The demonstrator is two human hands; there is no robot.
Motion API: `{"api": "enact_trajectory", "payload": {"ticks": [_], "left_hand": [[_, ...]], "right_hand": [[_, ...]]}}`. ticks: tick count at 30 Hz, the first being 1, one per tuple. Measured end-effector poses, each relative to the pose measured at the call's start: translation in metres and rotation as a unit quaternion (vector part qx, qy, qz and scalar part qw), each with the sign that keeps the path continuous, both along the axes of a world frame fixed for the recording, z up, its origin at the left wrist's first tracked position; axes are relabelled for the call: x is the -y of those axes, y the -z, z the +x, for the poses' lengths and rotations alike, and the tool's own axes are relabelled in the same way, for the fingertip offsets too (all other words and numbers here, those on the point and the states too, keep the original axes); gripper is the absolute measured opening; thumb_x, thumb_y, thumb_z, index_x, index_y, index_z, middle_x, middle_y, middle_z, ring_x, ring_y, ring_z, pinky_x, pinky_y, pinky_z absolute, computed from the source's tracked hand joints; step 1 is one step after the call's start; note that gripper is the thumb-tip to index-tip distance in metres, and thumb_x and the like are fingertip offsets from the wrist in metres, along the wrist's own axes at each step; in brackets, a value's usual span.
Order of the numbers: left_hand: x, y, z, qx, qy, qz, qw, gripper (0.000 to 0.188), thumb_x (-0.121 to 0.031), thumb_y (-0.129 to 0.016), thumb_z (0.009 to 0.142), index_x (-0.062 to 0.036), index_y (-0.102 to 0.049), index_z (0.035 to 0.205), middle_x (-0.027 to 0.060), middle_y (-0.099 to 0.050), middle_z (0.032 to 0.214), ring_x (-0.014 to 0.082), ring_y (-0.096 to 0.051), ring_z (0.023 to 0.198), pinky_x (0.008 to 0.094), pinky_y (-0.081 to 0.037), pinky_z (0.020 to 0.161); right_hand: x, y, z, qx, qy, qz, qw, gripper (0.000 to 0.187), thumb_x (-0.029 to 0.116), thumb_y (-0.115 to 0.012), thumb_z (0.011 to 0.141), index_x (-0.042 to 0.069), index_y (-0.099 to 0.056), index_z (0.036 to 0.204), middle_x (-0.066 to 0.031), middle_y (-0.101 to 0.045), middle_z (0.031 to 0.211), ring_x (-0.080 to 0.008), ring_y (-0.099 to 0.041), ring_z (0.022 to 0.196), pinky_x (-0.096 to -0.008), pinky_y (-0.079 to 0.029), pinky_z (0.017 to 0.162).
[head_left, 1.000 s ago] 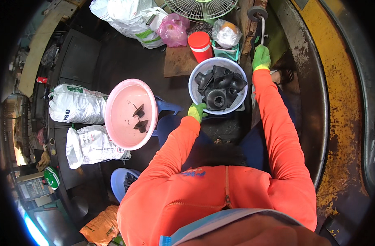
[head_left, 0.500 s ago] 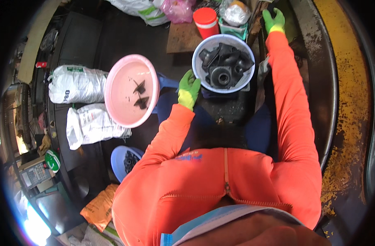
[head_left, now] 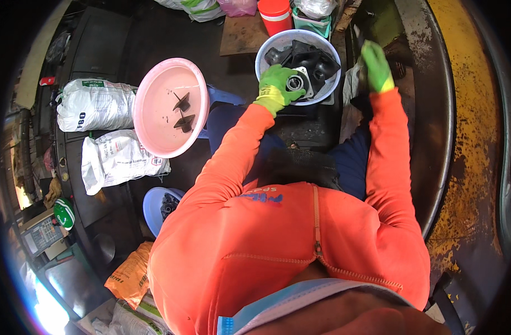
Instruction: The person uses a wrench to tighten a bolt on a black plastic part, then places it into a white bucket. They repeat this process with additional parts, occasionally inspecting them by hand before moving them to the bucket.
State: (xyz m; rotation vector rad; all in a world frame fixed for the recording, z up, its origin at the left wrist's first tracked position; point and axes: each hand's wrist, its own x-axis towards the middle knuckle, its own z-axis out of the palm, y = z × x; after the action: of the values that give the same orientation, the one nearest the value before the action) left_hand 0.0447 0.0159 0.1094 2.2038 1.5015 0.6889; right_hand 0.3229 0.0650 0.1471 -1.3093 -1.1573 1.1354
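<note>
left hand [head_left: 276,89] in green glove closed over a dark metal bearing housing [head_left: 298,84], lifted at the rim of the pale blue basin [head_left: 264,53] of similar parts. likely heavy, rigid, greasy; best gripped around the flange. right hand [head_left: 376,65] beside the basin, fingers' state unclear.

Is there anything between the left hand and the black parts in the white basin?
Nothing visible. The left hand is already at the white basin, gripping a black part with a round metal centre. The right hand is off to the side, outside the basin.
</note>
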Motion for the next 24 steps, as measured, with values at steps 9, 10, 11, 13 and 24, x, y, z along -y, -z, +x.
{"api": "enact_trajectory", "payload": {"ticks": [9,10,11,13,24], "left_hand": [[0.065,-0.123,0.019,0.373,0.013,0.048,0.926,0.055,-0.014,-0.077,0.065,-0.0026,-0.058,0.115,0.0129,-0.061,0.113,0.0223,-0.058,0.104,0.0341,-0.047,0.090],[0.071,-0.134,0.021,0.382,0.016,0.038,0.923,0.054,-0.013,-0.076,0.066,-0.0028,-0.059,0.116,0.0119,-0.060,0.111,0.0205,-0.059,0.101,0.0328,-0.048,0.088],[0.077,-0.143,0.025,0.387,0.010,0.023,0.922,0.053,-0.014,-0.077,0.065,-0.0027,-0.059,0.113,0.0121,-0.061,0.110,0.0222,-0.059,0.099,0.0340,-0.048,0.087],[0.088,-0.155,0.034,0.397,0.009,0.028,0.917,0.052,-0.017,-0.080,0.062,-0.0025,-0.060,0.108,0.0125,-0.062,0.106,0.0257,-0.060,0.096,0.0364,-0.048,0.086],[0.110,-0.168,0.055,0.367,0.058,0.169,0.913,0.046,-0.022,-0.082,0.059,-0.0056,-0.063,0.098,0.0105,-0.064,0.097,0.0296,-0.059,0.087,0.0393,-0.047,0.079]], "right_hand": [[0.128,-0.012,-0.064,0.039,-0.213,0.102,0.971,0.040,0.017,-0.052,0.095,0.000,-0.048,0.131,-0.0107,-0.055,0.125,-0.0177,-0.051,0.115,-0.0289,-0.040,0.097],[0.136,-0.020,-0.070,0.012,-0.202,0.131,0.971,0.042,0.017,-0.053,0.095,0.001,-0.046,0.133,-0.0104,-0.054,0.127,-0.0171,-0.049,0.117,-0.0293,-0.039,0.099],[0.142,-0.029,-0.076,-0.021,-0.194,0.183,0.964,0.044,0.017,-0.054,0.095,0.001,-0.045,0.135,-0.0102,-0.053,0.130,-0.0164,-0.048,0.120,-0.0297,-0.038,0.100],[0.152,-0.043,-0.089,-0.114,-0.182,0.222,0.951,0.050,0.014,-0.055,0.094,0.003,-0.039,0.140,-0.0083,-0.050,0.133,-0.0173,-0.047,0.122,-0.0316,-0.037,0.103],[0.166,-0.091,-0.091,0.009,-0.136,0.219,0.966,0.037,0.019,-0.046,0.098,0.001,-0.044,0.130,-0.0090,-0.054,0.122,-0.0194,-0.055,0.110,-0.0302,-0.047,0.093]]}}
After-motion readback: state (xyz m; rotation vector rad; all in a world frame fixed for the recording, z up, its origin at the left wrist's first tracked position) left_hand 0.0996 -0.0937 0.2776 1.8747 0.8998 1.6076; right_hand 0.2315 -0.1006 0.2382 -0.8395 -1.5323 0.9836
